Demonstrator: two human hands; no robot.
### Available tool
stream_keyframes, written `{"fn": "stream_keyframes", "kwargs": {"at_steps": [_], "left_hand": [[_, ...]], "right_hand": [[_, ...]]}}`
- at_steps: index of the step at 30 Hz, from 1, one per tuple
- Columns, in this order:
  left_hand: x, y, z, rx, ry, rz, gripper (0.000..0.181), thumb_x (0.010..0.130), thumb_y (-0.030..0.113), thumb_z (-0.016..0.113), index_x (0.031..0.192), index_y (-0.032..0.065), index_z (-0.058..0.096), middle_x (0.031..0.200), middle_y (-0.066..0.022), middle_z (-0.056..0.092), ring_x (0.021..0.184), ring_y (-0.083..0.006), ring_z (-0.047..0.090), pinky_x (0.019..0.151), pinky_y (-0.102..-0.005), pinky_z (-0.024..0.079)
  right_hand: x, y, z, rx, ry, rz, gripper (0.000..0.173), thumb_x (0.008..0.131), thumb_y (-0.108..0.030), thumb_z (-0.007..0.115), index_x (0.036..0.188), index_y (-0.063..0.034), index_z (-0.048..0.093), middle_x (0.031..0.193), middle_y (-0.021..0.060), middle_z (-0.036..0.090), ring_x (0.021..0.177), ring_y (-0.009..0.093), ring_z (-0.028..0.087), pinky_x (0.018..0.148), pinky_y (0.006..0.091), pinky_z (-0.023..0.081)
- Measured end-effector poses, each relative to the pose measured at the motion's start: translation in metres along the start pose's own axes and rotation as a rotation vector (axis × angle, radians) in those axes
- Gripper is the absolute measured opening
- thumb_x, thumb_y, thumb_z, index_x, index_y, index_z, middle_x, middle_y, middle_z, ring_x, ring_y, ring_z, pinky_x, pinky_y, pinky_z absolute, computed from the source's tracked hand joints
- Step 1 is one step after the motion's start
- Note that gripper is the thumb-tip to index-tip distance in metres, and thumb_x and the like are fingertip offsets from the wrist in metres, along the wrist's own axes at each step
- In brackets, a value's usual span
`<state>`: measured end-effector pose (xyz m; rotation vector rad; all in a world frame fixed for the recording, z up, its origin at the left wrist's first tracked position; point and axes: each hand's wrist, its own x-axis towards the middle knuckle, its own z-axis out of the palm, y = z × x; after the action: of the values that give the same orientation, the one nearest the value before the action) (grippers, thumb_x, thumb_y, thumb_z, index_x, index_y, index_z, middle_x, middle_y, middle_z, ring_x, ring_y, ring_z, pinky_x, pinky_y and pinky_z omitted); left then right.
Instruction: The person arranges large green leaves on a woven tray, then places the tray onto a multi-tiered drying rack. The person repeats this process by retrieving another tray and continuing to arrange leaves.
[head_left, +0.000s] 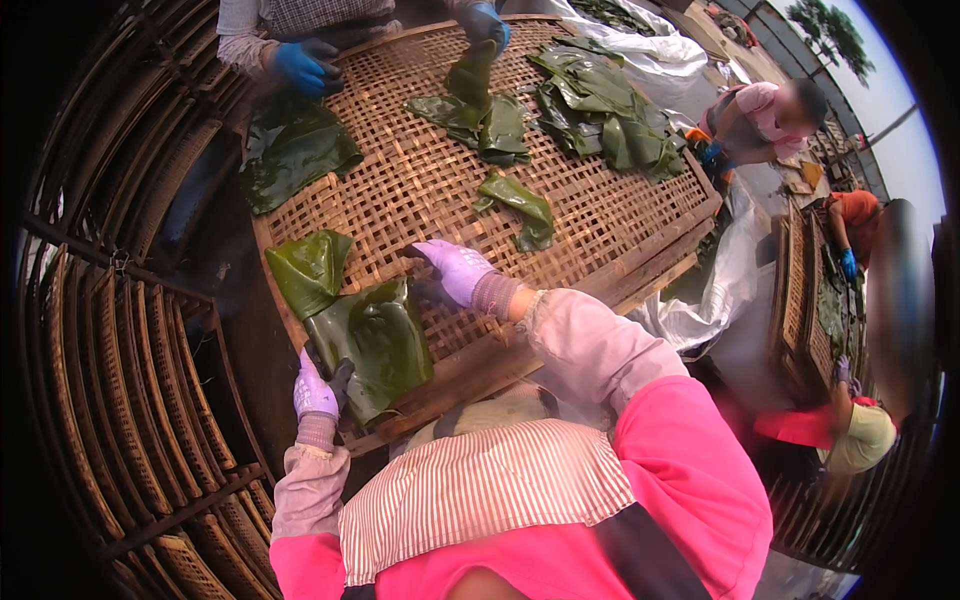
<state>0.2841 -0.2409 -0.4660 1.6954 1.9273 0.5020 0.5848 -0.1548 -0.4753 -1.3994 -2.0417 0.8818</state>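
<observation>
My left hand (319, 386), in a lilac glove with a dark palm, is at the left edge of a broad, wet green kelp sheet (371, 337). Its thumb lies over the sheet; whether the fingers pinch it is hidden. My right hand (454, 274), gloved alike, is beside the sheet's upper right corner, fingers and thumb apart over the weave. The kelp lies flat at the near left corner of a woven bamboo tray (420, 202). Touching its top edge is a folded kelp piece (309, 271). A smaller curled piece (525, 210) rests beyond my right hand.
Across the tray, a co-worker's blue-gloved hands (304, 67) handle kelp; one lifts a strip (471, 79). A kelp heap (600, 105) covers the far right corner. Racks of bamboo trays (124, 375) stand at left. White sacking (712, 277) and other workers are at right.
</observation>
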Motion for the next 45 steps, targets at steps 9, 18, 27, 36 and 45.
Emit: {"fn": "stream_keyframes", "kwargs": {"at_steps": [9,18,27,36,45], "left_hand": [[0.005,0.067,-0.009,0.189,0.391,0.168,0.061,0.079,0.02,0.068,0.126,-0.0054,0.039,0.116,-0.0208,0.052,0.105,-0.0333,0.053,0.091,-0.0368,0.042],[0.031,0.119,0.038,0.181,0.25,0.182,0.059,0.076,0.003,0.067,0.128,0.0008,0.041,0.116,-0.0167,0.053,0.1,-0.0264,0.055,0.088,-0.0343,0.045],[0.075,0.197,0.083,-0.043,0.006,0.244,0.053,0.078,0.016,0.067,0.124,-0.0005,0.045,0.115,-0.0179,0.055,0.101,-0.0283,0.057,0.086,-0.0371,0.047],[0.105,0.193,0.158,-0.421,-0.468,0.237,0.063,0.076,0.02,0.073,0.127,0.0018,0.041,0.117,-0.0117,0.056,0.099,-0.0198,0.056,0.089,-0.0325,0.045],[0.113,0.185,0.149,-1.206,-0.449,-0.289,0.03,0.083,0.01,0.061,0.11,0.0015,0.052,0.094,-0.0095,0.06,0.078,-0.0211,0.061,0.071,-0.0343,0.054]], "right_hand": [[0.017,0.21,-0.229,-0.588,0.436,0.87,0.049,0.082,-0.016,0.055,0.128,-0.0174,0.04,0.133,0.0141,0.041,0.122,0.036,0.04,0.093,0.0513,0.038],[0.071,0.296,-0.275,-0.549,0.344,0.711,0.041,0.084,-0.013,0.044,0.124,-0.0222,0.049,0.121,0.0153,0.053,0.108,0.033,0.055,0.088,0.0436,0.045],[0.012,0.223,-0.202,-0.51,0.199,0.334,0.021,0.081,-0.009,0.043,0.095,-0.011,0.058,0.093,0.0146,0.064,0.091,0.033,0.061,0.075,0.043,0.049],[-0.019,0.093,-0.092,-0.224,0.031,0.055,0.019,0.077,-0.006,0.05,0.095,-0.0096,0.058,0.09,0.0153,0.062,0.088,0.033,0.061,0.074,0.0424,0.048],[0.009,0.099,-0.105,0.492,-0.009,0.051,0.045,0.077,-0.023,0.071,0.114,-0.0024,0.055,0.102,0.0161,0.063,0.09,0.021,0.062,0.08,0.0326,0.048]]}}
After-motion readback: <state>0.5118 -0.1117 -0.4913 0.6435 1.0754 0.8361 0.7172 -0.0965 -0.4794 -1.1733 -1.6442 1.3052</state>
